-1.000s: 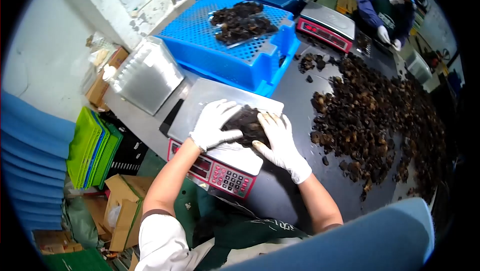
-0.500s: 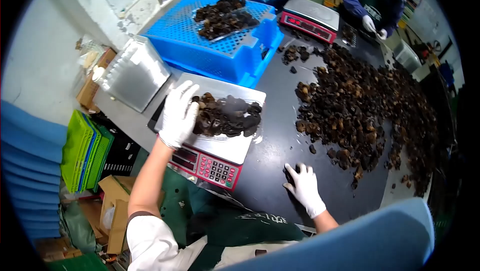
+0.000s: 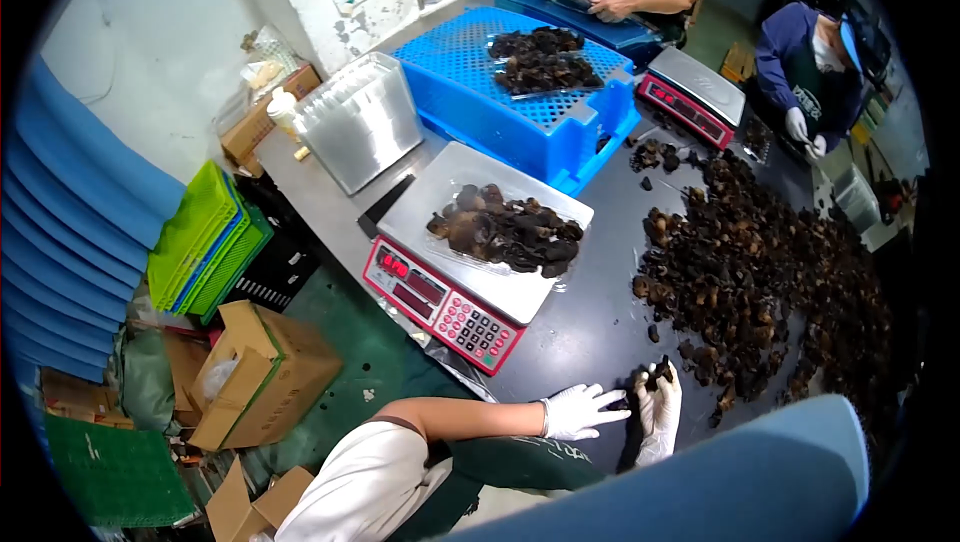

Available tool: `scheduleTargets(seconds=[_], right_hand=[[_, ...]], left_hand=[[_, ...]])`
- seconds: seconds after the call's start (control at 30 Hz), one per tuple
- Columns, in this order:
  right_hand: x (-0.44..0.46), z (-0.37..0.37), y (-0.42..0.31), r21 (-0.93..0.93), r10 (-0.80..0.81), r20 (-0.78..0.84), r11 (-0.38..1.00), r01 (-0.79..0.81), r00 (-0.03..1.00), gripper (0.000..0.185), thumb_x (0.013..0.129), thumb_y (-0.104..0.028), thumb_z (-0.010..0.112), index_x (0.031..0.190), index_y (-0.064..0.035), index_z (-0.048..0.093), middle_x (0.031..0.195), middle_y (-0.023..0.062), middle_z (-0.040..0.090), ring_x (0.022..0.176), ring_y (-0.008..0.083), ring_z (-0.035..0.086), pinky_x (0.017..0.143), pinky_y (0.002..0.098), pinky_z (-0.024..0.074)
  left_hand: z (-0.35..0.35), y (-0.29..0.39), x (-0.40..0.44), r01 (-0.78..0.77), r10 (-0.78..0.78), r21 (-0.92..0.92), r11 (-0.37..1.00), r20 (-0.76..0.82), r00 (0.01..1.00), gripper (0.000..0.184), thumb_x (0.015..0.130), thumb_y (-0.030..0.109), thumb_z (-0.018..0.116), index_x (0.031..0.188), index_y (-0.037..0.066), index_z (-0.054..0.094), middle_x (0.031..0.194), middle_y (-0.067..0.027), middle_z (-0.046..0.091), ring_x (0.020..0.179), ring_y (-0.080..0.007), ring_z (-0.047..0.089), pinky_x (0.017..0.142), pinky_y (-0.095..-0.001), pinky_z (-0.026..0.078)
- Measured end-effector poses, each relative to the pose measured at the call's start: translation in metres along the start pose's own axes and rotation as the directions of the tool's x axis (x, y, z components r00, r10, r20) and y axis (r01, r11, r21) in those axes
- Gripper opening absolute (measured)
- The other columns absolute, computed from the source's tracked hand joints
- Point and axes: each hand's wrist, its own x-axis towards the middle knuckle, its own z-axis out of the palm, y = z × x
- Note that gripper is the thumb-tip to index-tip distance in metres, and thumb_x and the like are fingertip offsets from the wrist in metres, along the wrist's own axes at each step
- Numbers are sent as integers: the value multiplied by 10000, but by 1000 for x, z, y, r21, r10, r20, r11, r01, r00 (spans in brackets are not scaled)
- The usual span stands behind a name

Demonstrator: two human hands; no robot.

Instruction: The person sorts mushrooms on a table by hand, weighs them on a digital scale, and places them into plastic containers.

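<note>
Gloved in white, my left hand (image 3: 581, 412) is low over the dark table, its fingers stretched toward the right. A small dark piece lies at its fingertips; I cannot tell if they touch. Beside it my right hand (image 3: 658, 410), palm turned up and fingers curled, holds a dark wood ear mushroom (image 3: 657, 374). A clear plastic tray (image 3: 462, 251) of wood ear mushrooms (image 3: 515, 232) rests on the pan of the red and silver scale (image 3: 445, 307), whose display shows red digits. The big heap of wood ear mushrooms (image 3: 740, 272) spreads to the right.
An upturned blue crate (image 3: 470, 112) bears filled trays behind the scale. Stacked clear trays (image 3: 360, 122) stand left of it. A second scale (image 3: 690, 92) sits farther back. Two co-workers are across the table. Cardboard boxes (image 3: 290, 372) and green crates (image 3: 200, 242) are at the left.
My left hand has left the tray on the scale and come down beside my right hand. My right hand has turned up and now holds a mushroom. The view has shifted; another co-worker shows at the back.
</note>
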Motion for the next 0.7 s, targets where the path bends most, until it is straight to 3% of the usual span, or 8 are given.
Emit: scheduleTargets(seconds=[0.13, 0.23, 0.3, 0.33, 0.37, 0.47, 0.53, 0.7], right_hand=[[-5, 0, -11, 118, 72, 35, 990, -75, 997, 399, 895, -96, 654, 1277, -52, 550, 1116, 127, 636, 911, 255, 642, 743, 367, 594], [4, 3, -12, -385, -139, -150, 920, 71, 979, 410, 909, -46, 567, 1317, -43, 534, 1209, 114, 599, 944, 229, 634, 778, 339, 566], [4, 5, -9, -921, -478, -31, 355, 160, 878, 481, 834, 30, 570, 1309, -39, 545, 1256, 131, 593, 1116, 265, 585, 981, 379, 468], [4, 6, -7, -978, -565, 198, -62, 198, 801, 509, 804, 49, 585, 1303, -41, 554, 1266, 138, 593, 1172, 281, 560, 1043, 391, 422], [6, 6, -8, -948, -578, 317, -170, 269, 752, 517, 760, 62, 608, 1265, -45, 584, 1259, 151, 597, 1203, 324, 534, 1083, 411, 374], [10, 35, -9, -920, -493, 368, -71, 385, 788, 405, 774, 42, 634, 1173, -31, 620, 1222, 146, 614, 1191, 311, 543, 1050, 402, 401], [17, 56, -3, -921, -393, 352, 14, 389, 849, 363, 824, 24, 632, 1185, -11, 614, 1163, 144, 642, 1105, 273, 605, 981, 364, 463], [39, 123, 20, -865, -212, 345, 306, 398, 914, 348, 897, 6, 608, 1245, 10, 601, 1026, 118, 689, 909, 179, 659, 849, 290, 520]], left_hand=[[45, -7, 12, -129, 130, 33, 991, -59, 990, 377, 879, 267, 618, 1242, 164, 621, 1392, -151, 471, 1006, -298, 551, 822, -407, 476], [31, -5, 4, -110, 92, -127, 986, -138, 986, 318, 850, 178, 629, 1166, 150, 658, 1371, -161, 482, 925, -301, 580, 758, -404, 505], [11, -4, -9, -146, 79, -246, 958, -261, 962, 334, 840, 121, 633, 1172, 145, 660, 1396, -171, 463, 903, -313, 605, 736, -410, 538], [-5, -5, -16, -171, 69, -261, 950, -358, 931, 333, 845, 126, 631, 1174, 156, 665, 1375, -159, 496, 894, -305, 630, 758, -405, 544], [-22, -8, -25, -130, 0, -290, 948, -408, 913, 311, 842, 120, 635, 1148, 154, 680, 1311, -147, 547, 875, -301, 639, 759, -398, 545], [-106, -25, -54, -13, -186, -291, 957, -645, 742, 230, 823, 85, 638, 1034, 126, 721, 1061, -108, 665, 808, -292, 650, 744, -387, 545], [-145, -56, -85, 275, -322, -185, 943, -712, 625, 160, 811, 57, 633, 940, 91, 722, 961, -109, 666, 812, -304, 643, 739, -400, 541], [-212, -123, -167, 424, -408, -358, 832, -912, 31, 152, 875, -20, 592, 982, 50, 674, 913, -47, 587, 765, -155, 565, 689, -277, 466]])
